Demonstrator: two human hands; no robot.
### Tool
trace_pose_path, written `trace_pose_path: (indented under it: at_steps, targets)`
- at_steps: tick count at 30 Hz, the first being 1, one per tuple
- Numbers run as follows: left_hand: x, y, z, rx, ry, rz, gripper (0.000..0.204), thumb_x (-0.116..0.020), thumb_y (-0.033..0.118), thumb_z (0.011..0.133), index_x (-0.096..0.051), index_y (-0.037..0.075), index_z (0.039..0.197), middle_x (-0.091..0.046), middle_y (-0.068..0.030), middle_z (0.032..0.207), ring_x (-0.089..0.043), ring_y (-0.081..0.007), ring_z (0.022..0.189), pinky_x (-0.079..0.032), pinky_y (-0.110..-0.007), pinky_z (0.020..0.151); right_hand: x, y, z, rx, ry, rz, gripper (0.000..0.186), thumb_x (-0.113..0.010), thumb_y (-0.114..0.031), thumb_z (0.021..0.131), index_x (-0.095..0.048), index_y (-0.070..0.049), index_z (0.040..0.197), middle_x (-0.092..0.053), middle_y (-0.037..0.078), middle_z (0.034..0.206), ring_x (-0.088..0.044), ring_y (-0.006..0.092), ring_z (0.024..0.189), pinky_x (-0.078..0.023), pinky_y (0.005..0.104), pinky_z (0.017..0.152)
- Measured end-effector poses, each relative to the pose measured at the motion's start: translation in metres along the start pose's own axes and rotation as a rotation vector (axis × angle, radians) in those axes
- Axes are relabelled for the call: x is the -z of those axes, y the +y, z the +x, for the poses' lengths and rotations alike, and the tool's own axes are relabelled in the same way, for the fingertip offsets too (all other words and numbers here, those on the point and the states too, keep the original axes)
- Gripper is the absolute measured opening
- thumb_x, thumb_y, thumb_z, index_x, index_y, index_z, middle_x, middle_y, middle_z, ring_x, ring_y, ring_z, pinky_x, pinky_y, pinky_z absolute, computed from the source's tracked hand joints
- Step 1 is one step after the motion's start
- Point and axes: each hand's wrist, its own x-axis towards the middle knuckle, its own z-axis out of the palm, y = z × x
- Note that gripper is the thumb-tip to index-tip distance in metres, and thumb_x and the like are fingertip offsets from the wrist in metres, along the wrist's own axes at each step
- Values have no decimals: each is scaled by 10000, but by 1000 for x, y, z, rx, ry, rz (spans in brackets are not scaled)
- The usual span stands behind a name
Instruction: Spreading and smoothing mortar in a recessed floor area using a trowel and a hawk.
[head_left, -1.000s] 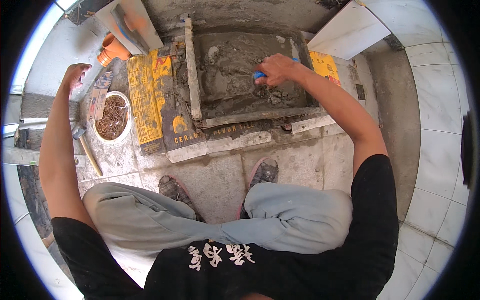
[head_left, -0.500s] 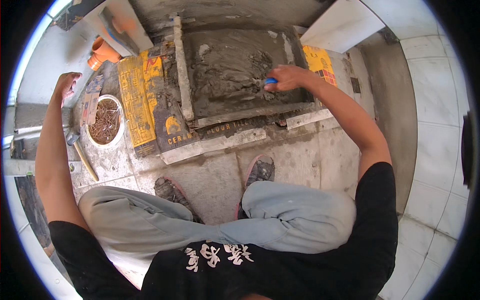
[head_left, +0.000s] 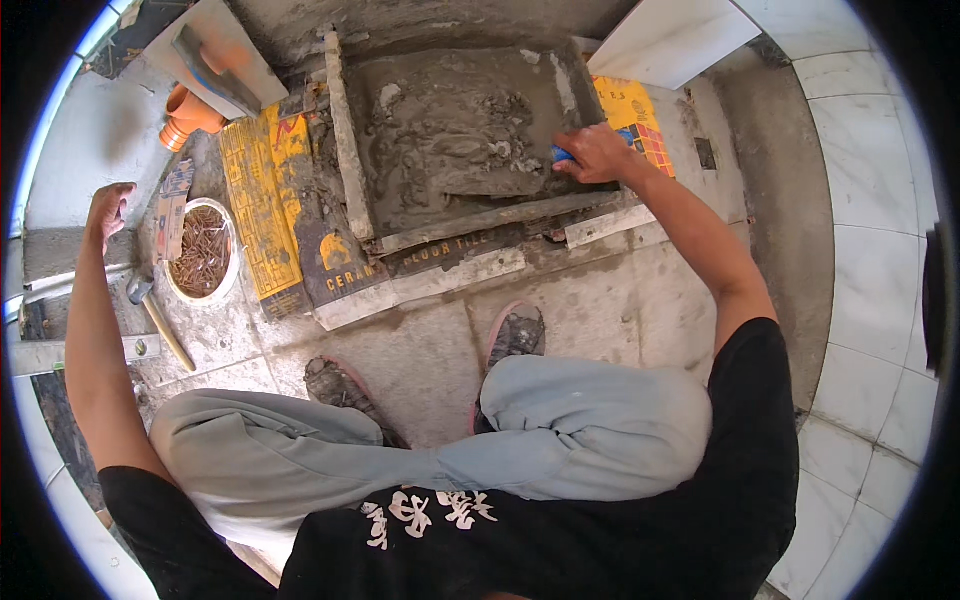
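The right hand (head_left: 596, 154) is at 1 o'clock from the middle of the view, its fingers clamped around a blue handle (head_left: 562, 154); I cannot make out the rest of the tool. It sits over the near right part of a bed of wet grey mortar (head_left: 445, 125), which lies at 12 o'clock, ridged and lumpy in its middle. Cement-caked strips (head_left: 347, 140) border the mortar on its 9 and 6 o'clock sides.

The left hand (head_left: 108, 212) is well apart from the right, between 9 and 10 o'clock, fingers loosely bent and clamped on nothing that shows. Nearest it is a piece of cardboard (head_left: 172, 215), overlapping the rim of a round white tub (head_left: 237, 252) of thin brown pieces (head_left: 202, 250). From the tub, an orange pipe fitting (head_left: 188, 115) lies at 12 o'clock and a hammer (head_left: 165, 330) at 7. Yellow-and-black packaging (head_left: 262, 205) is spread between tub and mortar. A white panel (head_left: 675, 42) leans at 2 o'clock from the mortar.
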Motion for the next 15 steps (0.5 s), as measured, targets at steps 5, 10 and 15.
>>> trace_pose_path:
  at_steps: [5, 10, 15]
  targets:
    - [-28, 47, -6, -104, -66, 38, 284, -631, 335, 793, -692, 159, 1007, -409, 41, 714, -292, -62, 504, -305, -281, 503, -10, -2, 7, 9, 187, -34, 443, -544, -492, 891, -564, -57, 974, -657, 190, 801, -650, 403, 779, -504, 507, 628]
    - [-39, 78, -19, -114, -41, 53, 261, -626, 297, 817, -689, 146, 1020, -402, 40, 694, -332, -89, 538, -363, -317, 575, -6, -28, 11, -175, 105, 61, 507, -500, -515, 913, -573, -17, 969, -659, 243, 844, -650, 412, 838, -514, 517, 681]
    - [-16, 64, -13, -67, -68, 81, 330, -628, 308, 820, -678, 125, 1090, -443, -11, 780, -426, -161, 675, -443, -410, 728, 10, -60, 23, -306, 12, 204, 562, -450, -536, 933, -606, -7, 1040, -662, 262, 909, -631, 436, 919, -506, 527, 778]
